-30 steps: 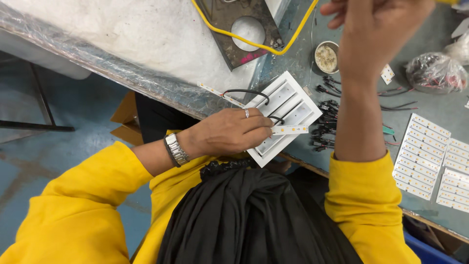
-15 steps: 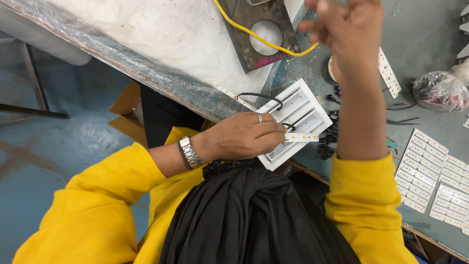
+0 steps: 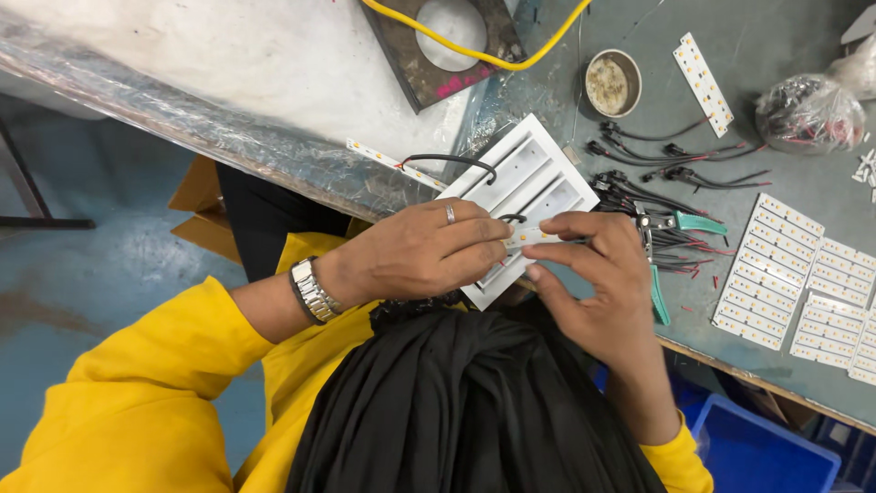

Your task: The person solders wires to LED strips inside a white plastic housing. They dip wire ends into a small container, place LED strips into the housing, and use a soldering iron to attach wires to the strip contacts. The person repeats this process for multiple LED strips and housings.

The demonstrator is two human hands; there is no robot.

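the right hand [image 3: 598,288], raised high over the table [image 3: 776,119] a second ago, has come down to meet the left hand [image 3: 424,251] at the white slotted housing [image 3: 534,187] lying on the table's near edge. both hands now pinch a narrow led strip [image 3: 529,236] between fingertips, holding it across the housing's lower slot. a black wire loop [image 3: 452,162] rests on the housing. green-handled cutters [image 3: 671,228] lie just right.
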